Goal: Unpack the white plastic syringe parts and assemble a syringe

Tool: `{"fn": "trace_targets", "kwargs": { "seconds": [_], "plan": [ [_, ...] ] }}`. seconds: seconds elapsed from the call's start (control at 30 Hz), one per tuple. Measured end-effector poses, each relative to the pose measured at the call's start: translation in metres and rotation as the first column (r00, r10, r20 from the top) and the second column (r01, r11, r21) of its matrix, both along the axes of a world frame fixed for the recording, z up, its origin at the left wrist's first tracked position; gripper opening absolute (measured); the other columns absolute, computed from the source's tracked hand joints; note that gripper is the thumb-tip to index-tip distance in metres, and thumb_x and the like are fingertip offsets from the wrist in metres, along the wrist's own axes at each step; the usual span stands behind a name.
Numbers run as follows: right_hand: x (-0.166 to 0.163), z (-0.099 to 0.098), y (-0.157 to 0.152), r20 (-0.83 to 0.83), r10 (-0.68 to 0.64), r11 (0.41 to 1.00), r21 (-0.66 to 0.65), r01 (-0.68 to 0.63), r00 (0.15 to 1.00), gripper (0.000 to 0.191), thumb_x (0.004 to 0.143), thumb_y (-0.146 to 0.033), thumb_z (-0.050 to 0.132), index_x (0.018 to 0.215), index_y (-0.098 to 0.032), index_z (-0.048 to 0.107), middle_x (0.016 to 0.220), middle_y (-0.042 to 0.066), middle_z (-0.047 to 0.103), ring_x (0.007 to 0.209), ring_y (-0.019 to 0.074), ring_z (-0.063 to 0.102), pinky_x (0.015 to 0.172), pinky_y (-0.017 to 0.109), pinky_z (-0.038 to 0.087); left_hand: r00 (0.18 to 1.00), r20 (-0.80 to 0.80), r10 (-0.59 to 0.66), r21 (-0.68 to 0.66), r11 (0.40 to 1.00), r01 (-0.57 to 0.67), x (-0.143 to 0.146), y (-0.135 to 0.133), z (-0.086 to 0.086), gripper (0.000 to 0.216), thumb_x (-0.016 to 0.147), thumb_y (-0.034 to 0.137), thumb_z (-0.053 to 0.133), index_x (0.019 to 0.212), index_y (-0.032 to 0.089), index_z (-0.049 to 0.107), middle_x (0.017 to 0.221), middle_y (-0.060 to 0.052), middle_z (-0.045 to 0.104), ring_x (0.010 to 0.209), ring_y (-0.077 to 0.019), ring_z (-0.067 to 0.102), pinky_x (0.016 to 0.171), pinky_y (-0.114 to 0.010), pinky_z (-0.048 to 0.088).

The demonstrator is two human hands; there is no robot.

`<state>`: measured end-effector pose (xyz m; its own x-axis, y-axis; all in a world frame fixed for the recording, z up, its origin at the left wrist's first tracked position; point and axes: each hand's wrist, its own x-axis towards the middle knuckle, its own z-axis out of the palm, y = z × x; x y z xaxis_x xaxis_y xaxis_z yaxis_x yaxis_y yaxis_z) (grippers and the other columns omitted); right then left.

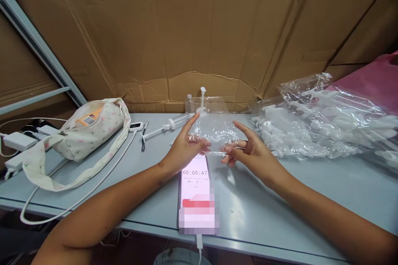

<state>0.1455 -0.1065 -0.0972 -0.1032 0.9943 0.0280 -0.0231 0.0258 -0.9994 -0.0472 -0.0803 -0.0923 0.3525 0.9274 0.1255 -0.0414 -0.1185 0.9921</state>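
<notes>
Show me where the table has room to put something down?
Bare table lies right of the phone, under the right hand. Another patch lies between the cloth bag and the left hand, crossed by a white cable. The bagged white parts crowd the right.

Small plastic bag (pixel 217 132) held between left hand (pixel 183 151) and right hand (pixel 248 155), above table (pixel 311 190). Phone (pixel 195 192) just before hands, at near edge. Cloth pouch (pixel 90 130) far left. Pump dispenser (pixel 174 123) behind bag. Big bag of pump parts (pixel 326 124) right. Cardboard (pixel 199 33) behind all.
</notes>
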Motion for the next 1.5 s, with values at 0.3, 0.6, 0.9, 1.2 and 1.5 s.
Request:
{"fn": "trace_targets", "kwargs": {
  "seconds": [0.3,0.6,0.9,1.2,1.5],
  "plan": [
    [-0.001,0.001,-0.003,-0.138,-0.016,0.997,-0.082,0.004,0.990,0.095,0.067,-0.034,0.079,0.145,-0.023,0.025,0.083,0.001,0.065,0.071,0.0163,0.062,0.067,0.031,0.052,1.000,0.010,0.007,0.067,0.998,-0.008,0.006,-0.010,0.000,0.072,0.079,0.021,0.066,0.141,0.036,0.031,0.074,0.003,0.059,0.070,-0.0126,0.062,0.076,-0.033,0.054],
    [-0.014,-0.002,-0.010,-0.048,-0.053,0.997,0.047,0.055,0.997,0.093,0.065,-0.030,0.078,0.142,-0.025,0.026,0.072,-0.001,0.065,0.064,0.0176,0.061,0.068,0.039,0.054,0.999,-0.048,0.025,0.202,0.979,-0.015,0.013,-0.016,-0.005,0.075,0.079,0.018,0.066,0.142,0.032,0.029,0.072,0.002,0.064,0.073,-0.0146,0.061,0.082,-0.040,0.052],
    [-0.009,-0.003,-0.005,-0.102,-0.023,0.987,0.156,0.039,0.995,0.078,0.070,-0.032,0.075,0.136,-0.025,0.032,0.067,-0.005,0.063,0.057,0.0135,0.058,0.063,0.033,0.052,0.998,-0.046,0.039,0.225,0.974,-0.028,0.009,-0.012,0.000,0.070,0.080,0.019,0.064,0.141,0.031,0.032,0.072,0.002,0.064,0.069,-0.0137,0.061,0.075,-0.036,0.055],
    [0.008,0.008,0.000,0.046,0.044,0.945,0.321,-0.056,0.998,0.085,0.078,-0.029,0.068,0.147,-0.038,0.020,0.116,0.007,0.062,0.054,0.0094,0.054,0.056,0.033,0.054,0.986,-0.141,-0.086,0.231,0.966,0.118,-0.002,-0.001,0.013,0.062,0.088,0.021,0.051,0.144,0.035,0.030,0.116,-0.007,0.062,0.061,-0.0090,0.063,0.061,-0.030,0.056],
    [0.043,0.026,0.012,0.385,0.086,0.959,0.218,-0.181,0.919,0.086,0.082,-0.030,0.061,0.152,-0.030,0.011,0.074,0.000,0.064,0.052,0.0129,0.050,0.051,0.030,0.045,0.914,-0.380,-0.145,0.197,0.952,0.233,0.010,0.012,0.027,0.073,0.089,0.019,0.046,0.151,0.026,0.008,0.078,-0.004,0.068,0.057,-0.0116,0.061,0.052,-0.024,0.049]
  ]
}}
